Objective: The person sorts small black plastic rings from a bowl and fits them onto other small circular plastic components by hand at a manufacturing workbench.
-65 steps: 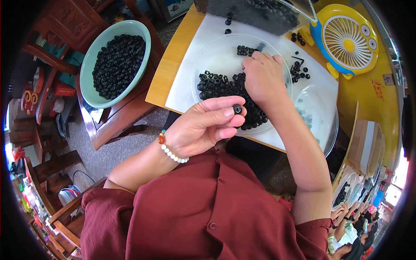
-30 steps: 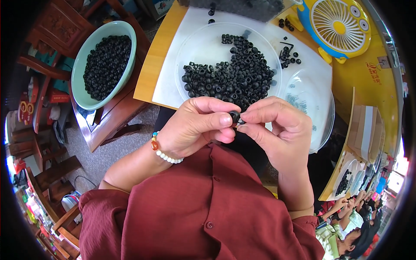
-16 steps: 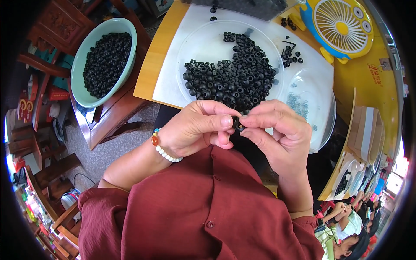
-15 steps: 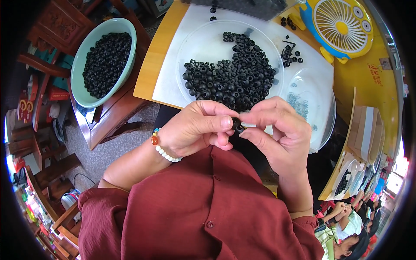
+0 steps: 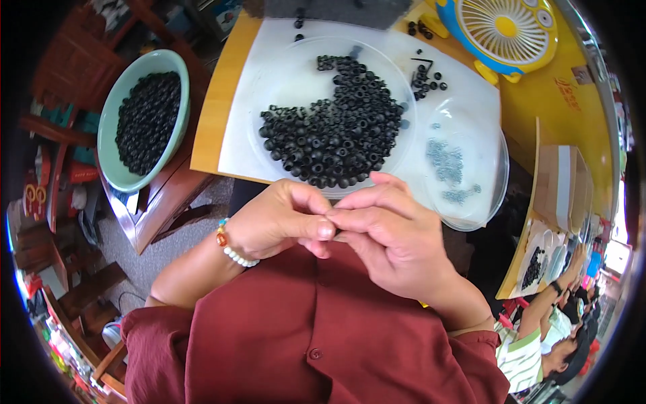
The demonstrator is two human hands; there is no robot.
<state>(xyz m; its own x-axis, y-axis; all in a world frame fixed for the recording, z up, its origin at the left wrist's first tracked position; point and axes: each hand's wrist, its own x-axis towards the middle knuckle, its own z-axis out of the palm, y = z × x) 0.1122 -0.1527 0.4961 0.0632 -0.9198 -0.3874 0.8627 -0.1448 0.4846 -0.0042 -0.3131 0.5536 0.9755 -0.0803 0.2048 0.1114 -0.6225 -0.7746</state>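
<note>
My left hand (image 5: 293, 219), a bead bracelet (image 5: 233, 250) at its wrist, is closed in a pinch of thumb and forefinger in front of my dark red shirt. My right hand (image 5: 397, 236) meets it there, thumb and fingers pinched at the same spot. A small black round part showed between the fingertips a moment ago; now the fingers cover it. Just beyond the hands is a big round clear tray (image 5: 286, 77), holding many black round and ring-shaped parts (image 5: 363, 118). A smaller clear dish (image 5: 502, 172) with tiny pale, see-through pieces (image 5: 445, 161) lies to its right.
At the left, a pale green basin (image 5: 106, 151) full of black parts stands on a wooden stool. A yellow-blue fan (image 5: 506, 27), a hex key (image 5: 422, 62) and loose black balls (image 5: 434, 85) are at the back right. Beyond the cardboard box (image 5: 557, 185), people sit working.
The view has shifted, so the table appears further left and lower. My right hand has turned and closed in against the left fingertips, covering the black part seen before.
</note>
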